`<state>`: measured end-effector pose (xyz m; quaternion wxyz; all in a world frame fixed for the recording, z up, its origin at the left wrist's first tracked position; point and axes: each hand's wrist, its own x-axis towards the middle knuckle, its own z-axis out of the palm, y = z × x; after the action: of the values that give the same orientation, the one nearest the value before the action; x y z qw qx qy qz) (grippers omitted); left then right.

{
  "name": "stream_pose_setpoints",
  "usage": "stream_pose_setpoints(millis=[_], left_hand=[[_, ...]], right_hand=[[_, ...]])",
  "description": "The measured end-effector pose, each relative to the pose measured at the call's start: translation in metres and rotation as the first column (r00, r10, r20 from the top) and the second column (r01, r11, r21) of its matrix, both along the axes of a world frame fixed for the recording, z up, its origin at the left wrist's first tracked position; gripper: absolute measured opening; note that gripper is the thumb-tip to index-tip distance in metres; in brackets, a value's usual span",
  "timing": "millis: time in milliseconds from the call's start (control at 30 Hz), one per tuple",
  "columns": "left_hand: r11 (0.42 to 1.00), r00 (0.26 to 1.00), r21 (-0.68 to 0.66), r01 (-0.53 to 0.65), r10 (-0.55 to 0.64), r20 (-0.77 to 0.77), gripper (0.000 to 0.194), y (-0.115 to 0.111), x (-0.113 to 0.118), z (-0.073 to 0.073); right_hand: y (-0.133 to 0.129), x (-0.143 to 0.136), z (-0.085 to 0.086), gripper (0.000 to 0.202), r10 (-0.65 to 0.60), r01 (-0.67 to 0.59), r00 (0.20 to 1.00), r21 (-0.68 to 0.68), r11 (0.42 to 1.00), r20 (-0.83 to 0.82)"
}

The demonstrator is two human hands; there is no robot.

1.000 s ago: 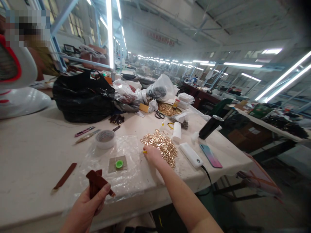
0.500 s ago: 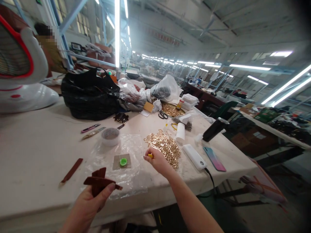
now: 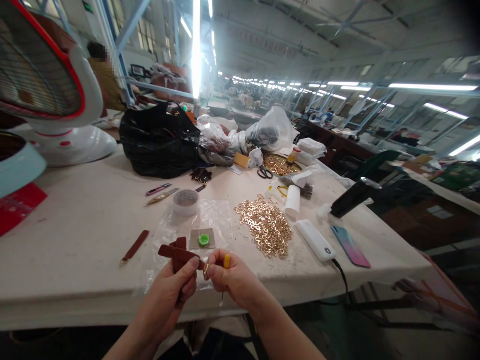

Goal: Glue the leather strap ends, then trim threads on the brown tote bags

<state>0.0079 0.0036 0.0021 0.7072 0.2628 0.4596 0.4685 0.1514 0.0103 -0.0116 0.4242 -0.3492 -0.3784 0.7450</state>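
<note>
Several brown leather straps (image 3: 179, 255) are pinched between the thumb and fingers of my left hand (image 3: 167, 287), fanned out at different angles. My right hand (image 3: 238, 282) pinches a small gold metal ring (image 3: 206, 271) against the end of one strap. A thin tool with a yellow handle (image 3: 227, 261) is also tucked in that hand; its kind is mostly hidden. Just beyond the hands, a small green cup (image 3: 203, 240) sits on a square of grey card (image 3: 195, 245) over a clear plastic bag (image 3: 221, 215). To the left lies one strap with a gold ring (image 3: 137, 246).
A heap of gold rings (image 3: 268, 227) lies right of centre. Near it are a white power bank (image 3: 313, 240) with a cable, a phone (image 3: 350, 246) and a black bottle (image 3: 354, 197). Tape (image 3: 186, 202), scissors (image 3: 265, 172), a black bag (image 3: 157, 142) and a fan (image 3: 67, 142) stand farther back.
My right hand has come from the edge of the ring heap to my left hand, bringing a gold ring to a strap end. The view has turned slightly left.
</note>
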Motion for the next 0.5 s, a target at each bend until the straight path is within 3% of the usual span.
stream_pose_setpoints(millis=[133,233,500], left_hand=[[0.994,0.988,0.069,-0.084,0.092,-0.121,0.039,-0.001,0.001,-0.002],[0.977,0.945,0.169,-0.131,0.174,-0.278,0.038,-0.001,0.004,-0.006],[0.953,0.82,0.294,-0.067,0.221,-0.528,0.043,0.0,-0.001,-0.02]], right_hand=[[-0.005,0.001,0.002,0.032,-0.157,0.123,0.964,0.166,0.978,0.216],[-0.009,0.003,0.003,0.024,-0.215,0.096,0.902,0.31,0.946,0.376],[-0.014,-0.003,-0.003,0.013,-0.239,0.036,0.825,0.374,0.927,0.512]])
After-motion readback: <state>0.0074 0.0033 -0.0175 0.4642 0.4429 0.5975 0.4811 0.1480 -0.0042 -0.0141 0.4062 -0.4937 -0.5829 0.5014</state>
